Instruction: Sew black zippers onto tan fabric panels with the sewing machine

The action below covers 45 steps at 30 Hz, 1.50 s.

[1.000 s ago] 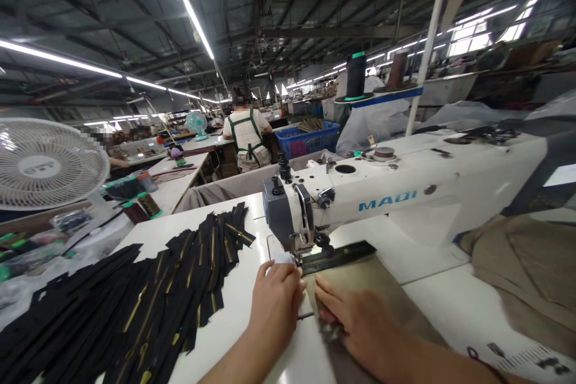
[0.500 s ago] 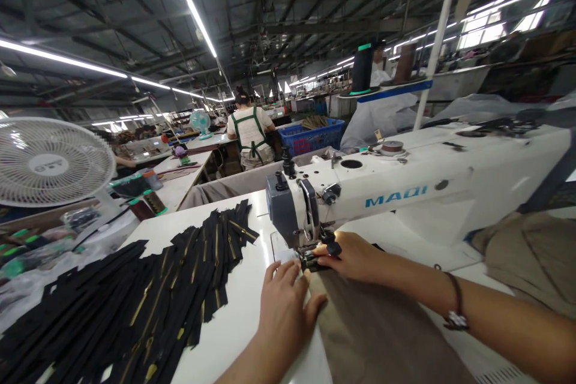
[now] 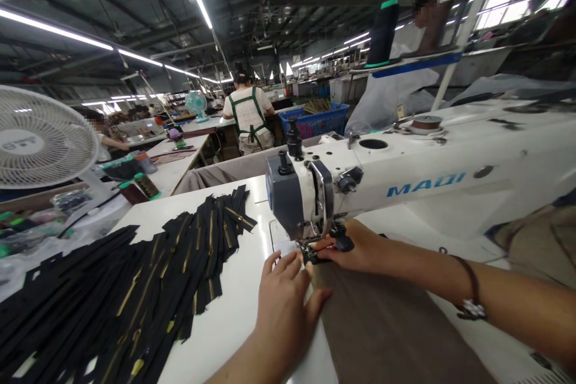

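Beside the needle area of a white sewing machine [image 3: 418,174], my right hand [image 3: 353,246] is closed, thumb and forefinger pinching what looks like a black zipper [image 3: 317,254] at the presser foot. The brown fabric [image 3: 382,318] runs from there toward me, under and beside that hand. To the left of the foot, my left hand [image 3: 285,297] lies flat with its fingers apart. Its fingertips rest near the metal plate, and its thumb touches the fabric's edge. The exact grip of the right fingers is partly hidden by the machine head.
A pile of black zippers [image 3: 171,264] with gold teeth covers the table's left side. A white fan [image 3: 40,138] and thread spools [image 3: 139,188] stand beyond it. Folded brown cloth [image 3: 535,234] lies at the right. A co-worker [image 3: 249,111] sits ahead near a blue basket [image 3: 315,120].
The view has shifted, with the machine appearing larger and farther right. Both hands keep nearly the same places by the presser foot.
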### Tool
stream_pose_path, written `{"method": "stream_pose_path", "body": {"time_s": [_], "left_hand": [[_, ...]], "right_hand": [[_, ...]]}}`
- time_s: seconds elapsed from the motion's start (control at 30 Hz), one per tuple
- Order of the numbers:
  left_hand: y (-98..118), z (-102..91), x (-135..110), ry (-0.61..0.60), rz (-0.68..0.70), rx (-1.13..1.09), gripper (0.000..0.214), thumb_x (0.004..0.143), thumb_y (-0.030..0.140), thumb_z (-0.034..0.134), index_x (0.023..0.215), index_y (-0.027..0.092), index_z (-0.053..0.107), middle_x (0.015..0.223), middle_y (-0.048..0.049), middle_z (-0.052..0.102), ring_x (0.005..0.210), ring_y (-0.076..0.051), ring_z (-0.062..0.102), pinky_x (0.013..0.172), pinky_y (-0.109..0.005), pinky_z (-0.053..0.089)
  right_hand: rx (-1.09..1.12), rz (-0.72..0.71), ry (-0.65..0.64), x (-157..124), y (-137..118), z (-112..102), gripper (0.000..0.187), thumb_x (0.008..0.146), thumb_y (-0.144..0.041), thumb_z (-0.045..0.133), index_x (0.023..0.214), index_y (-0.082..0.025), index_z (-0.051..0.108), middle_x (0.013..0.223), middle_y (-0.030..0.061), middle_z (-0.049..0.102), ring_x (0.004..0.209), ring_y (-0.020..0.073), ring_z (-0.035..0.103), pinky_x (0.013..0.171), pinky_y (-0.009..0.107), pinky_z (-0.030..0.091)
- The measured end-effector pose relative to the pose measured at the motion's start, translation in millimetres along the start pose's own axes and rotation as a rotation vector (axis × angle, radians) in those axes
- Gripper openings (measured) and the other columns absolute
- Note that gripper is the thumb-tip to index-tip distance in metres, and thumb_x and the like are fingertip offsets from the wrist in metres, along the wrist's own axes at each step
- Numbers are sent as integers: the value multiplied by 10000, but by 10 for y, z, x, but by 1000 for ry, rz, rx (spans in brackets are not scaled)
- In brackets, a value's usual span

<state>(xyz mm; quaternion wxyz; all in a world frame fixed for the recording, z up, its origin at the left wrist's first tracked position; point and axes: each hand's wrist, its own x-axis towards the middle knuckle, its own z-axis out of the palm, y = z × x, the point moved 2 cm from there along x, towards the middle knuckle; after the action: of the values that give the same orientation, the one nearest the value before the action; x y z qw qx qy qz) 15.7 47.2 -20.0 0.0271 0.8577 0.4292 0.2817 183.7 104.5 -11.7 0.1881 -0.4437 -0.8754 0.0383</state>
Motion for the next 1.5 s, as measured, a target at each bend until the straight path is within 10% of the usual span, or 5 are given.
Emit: {"method": "stream_pose_path", "body": {"time_s": [1.5], "left_hand": [[-63, -83, 92, -67, 102, 165, 154, 834, 322, 628, 927, 215, 688, 1123, -89, 666, 1095, -300, 582, 974, -523, 378]], "right_hand": [[-136, 115, -61, -51, -210, 12, 194, 871, -218, 522, 901, -195, 713, 905, 68, 706, 836, 230, 641, 681, 291, 425]]}}
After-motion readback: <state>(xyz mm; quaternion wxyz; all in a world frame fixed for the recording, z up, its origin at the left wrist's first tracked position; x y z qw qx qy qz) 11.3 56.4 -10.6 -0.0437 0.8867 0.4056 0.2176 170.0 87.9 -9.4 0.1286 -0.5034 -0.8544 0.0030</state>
